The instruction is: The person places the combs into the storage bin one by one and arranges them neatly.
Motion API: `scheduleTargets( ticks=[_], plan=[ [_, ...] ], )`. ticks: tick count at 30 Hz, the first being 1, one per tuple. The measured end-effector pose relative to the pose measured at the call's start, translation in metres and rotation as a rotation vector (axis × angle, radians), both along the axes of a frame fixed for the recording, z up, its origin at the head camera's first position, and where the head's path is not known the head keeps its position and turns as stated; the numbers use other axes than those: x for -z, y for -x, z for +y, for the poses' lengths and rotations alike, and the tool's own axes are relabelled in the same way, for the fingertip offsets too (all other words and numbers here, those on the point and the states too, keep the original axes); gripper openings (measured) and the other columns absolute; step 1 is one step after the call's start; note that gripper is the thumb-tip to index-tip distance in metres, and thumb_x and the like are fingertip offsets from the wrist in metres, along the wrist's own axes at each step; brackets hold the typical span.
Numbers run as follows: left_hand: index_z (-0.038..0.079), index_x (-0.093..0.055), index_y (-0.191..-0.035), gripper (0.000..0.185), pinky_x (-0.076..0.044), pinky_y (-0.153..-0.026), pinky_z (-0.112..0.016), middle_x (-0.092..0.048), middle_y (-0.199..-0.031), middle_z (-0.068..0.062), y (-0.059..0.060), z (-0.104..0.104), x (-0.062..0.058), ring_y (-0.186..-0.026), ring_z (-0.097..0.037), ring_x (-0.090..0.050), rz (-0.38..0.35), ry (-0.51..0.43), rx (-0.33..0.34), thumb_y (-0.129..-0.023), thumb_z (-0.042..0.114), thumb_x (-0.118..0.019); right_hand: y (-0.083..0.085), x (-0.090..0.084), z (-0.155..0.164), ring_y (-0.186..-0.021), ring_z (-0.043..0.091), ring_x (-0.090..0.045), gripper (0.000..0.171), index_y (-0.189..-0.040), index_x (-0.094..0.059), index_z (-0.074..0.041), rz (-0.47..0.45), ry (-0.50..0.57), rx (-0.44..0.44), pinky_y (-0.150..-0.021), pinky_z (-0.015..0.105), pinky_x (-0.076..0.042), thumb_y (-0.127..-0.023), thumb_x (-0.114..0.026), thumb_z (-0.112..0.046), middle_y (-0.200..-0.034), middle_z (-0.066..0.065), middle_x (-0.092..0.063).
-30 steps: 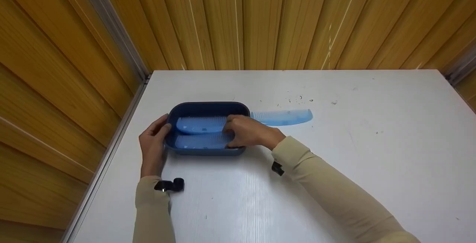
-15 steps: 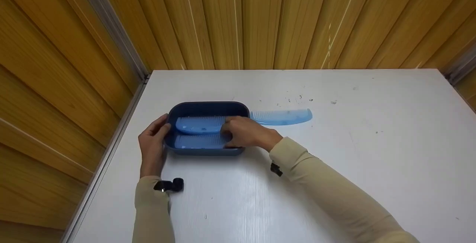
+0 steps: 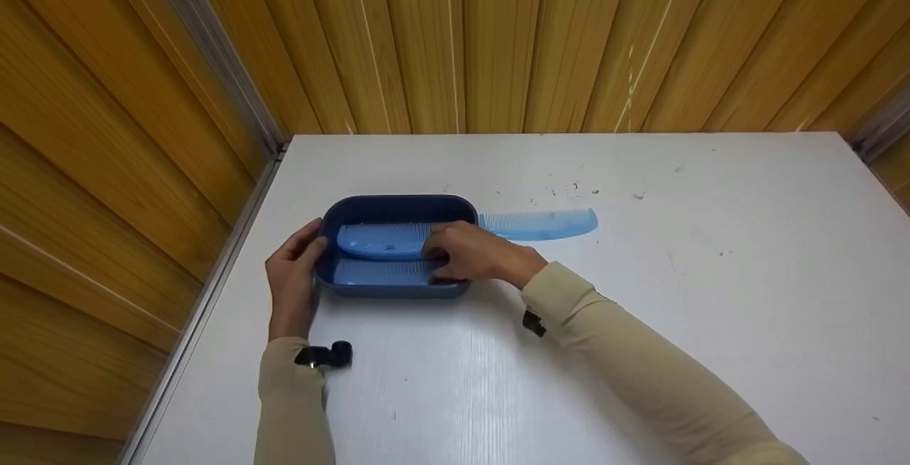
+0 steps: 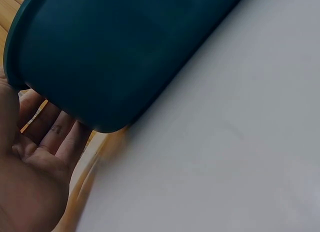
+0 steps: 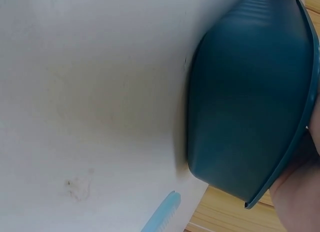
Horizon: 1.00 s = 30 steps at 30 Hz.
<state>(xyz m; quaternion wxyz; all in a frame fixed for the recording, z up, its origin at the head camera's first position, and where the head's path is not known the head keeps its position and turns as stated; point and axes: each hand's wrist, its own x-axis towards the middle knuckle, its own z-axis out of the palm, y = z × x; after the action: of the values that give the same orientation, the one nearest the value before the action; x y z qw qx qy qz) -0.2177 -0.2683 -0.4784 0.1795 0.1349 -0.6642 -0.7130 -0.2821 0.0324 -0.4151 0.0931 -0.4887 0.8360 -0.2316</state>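
A dark blue plastic box [image 3: 398, 292] with rounded corners stands on the white table. Inside it lie two translucent blue combs, a back comb [image 3: 380, 241] and a front comb [image 3: 377, 273], side by side with teeth facing away. My left hand [image 3: 291, 276] holds the box's left end, thumb at the rim and fingers along the outside wall. My right hand [image 3: 473, 255] reaches over the right end and grips the back comb, its thumb low near the front comb; the fingertips are partly hidden. In the left wrist view, the left hand's fingers [image 4: 50, 127] lie behind the box [image 4: 100, 67].
Another light blue comb [image 3: 544, 225] lies on the white table [image 3: 675, 294] just right of the box. Wood-patterned panels [image 3: 498, 38] rise behind the table and at its left. Small marks [image 3: 576, 188] dot the tabletop behind that comb.
The back comb in the box has shifted very slightly toward the front comb under my right hand. My left hand and the box have stayed in place.
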Motion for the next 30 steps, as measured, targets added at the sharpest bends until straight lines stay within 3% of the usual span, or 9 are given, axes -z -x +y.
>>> scheduleTargets(
  ticks=[7,19,24,30],
  plan=[
    [0.007,-0.072,-0.138,0.035,-0.049,-0.105,-0.024,-0.068,-0.136,-0.010,0.001,-0.001,0.002,-0.126,-0.018,-0.059,0.001,0.018,0.000,-0.103,0.011,-0.071,0.008,-0.003,0.014,-0.108,0.029,-0.069,0.037,-0.124,-0.075,0.002,-0.084,0.124,0.013,-0.093,0.036,-0.058,-0.093,-0.085,-0.015,-0.118,0.016,-0.071],
    [0.010,-0.071,-0.140,0.037,-0.045,-0.110,-0.024,-0.066,-0.141,-0.006,0.002,-0.004,0.003,-0.130,-0.015,-0.057,-0.036,0.069,-0.012,-0.104,0.014,-0.070,0.018,-0.016,0.055,-0.112,0.036,-0.069,0.037,-0.125,-0.074,0.003,-0.118,0.310,0.111,-0.096,0.050,-0.058,-0.092,-0.085,-0.010,-0.119,0.019,-0.071],
    [0.009,-0.071,-0.140,0.036,-0.046,-0.110,-0.023,-0.066,-0.141,-0.007,0.002,-0.005,0.003,-0.131,-0.015,-0.056,-0.029,0.051,-0.007,-0.104,0.014,-0.070,0.023,-0.015,0.075,-0.113,0.037,-0.069,0.038,-0.125,-0.073,0.004,-0.119,0.327,0.157,-0.098,0.054,-0.057,-0.092,-0.085,-0.012,-0.120,0.018,-0.071],
    [0.007,-0.071,-0.139,0.036,-0.046,-0.110,-0.023,-0.067,-0.140,-0.008,0.003,-0.005,0.003,-0.131,-0.016,-0.057,-0.013,0.037,-0.006,-0.103,0.012,-0.070,0.028,-0.011,0.098,-0.114,0.036,-0.069,0.039,-0.125,-0.074,-0.001,-0.128,0.315,0.228,-0.101,0.048,-0.057,-0.091,-0.087,-0.012,-0.121,0.011,-0.072]
  ],
)
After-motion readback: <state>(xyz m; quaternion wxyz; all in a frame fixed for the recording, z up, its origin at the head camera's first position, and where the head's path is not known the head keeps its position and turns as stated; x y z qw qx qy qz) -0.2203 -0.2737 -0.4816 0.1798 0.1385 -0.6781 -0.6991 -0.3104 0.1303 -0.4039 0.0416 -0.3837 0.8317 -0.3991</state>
